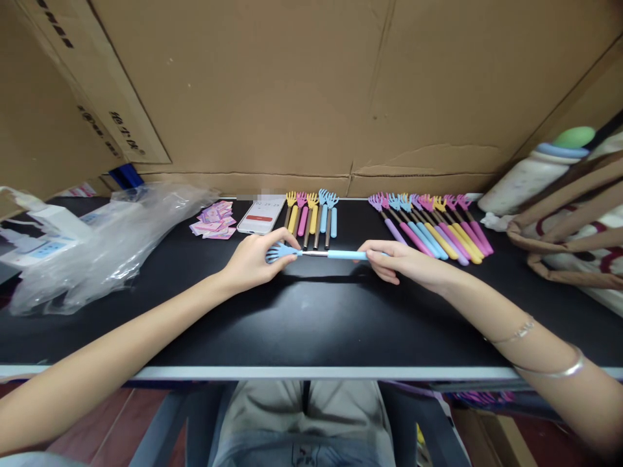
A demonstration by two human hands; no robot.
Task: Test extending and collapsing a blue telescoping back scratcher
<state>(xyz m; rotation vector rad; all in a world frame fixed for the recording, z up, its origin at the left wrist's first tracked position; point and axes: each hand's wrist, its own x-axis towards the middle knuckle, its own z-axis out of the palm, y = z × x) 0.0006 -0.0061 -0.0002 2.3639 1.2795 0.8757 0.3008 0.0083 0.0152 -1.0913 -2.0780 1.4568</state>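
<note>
Level above the black table, a blue back scratcher (pixel 346 255) with a metal rod is held between both hands. My left hand (pixel 257 261) is closed on its claw-shaped head, thumb and fingers pinching it near the neck. My right hand (pixel 396 261) is closed round the far end of its blue handle. Behind it lie several yellow, pink and blue claw heads with rods (pixel 315 220) and loose coloured handles (pixel 333 222) alongside. To the right, a row of back scratchers with long coloured handles (pixel 438 233) lies side by side.
A phone (pixel 263 215) and a pile of small pink packets (pixel 214 220) lie at the back left. Clear plastic bags (pixel 111 240) and a white power strip (pixel 48 250) cover the left side. A bottle (pixel 530 178) and a fabric bag (pixel 574 227) stand right, before a cardboard wall (pixel 253 91).
</note>
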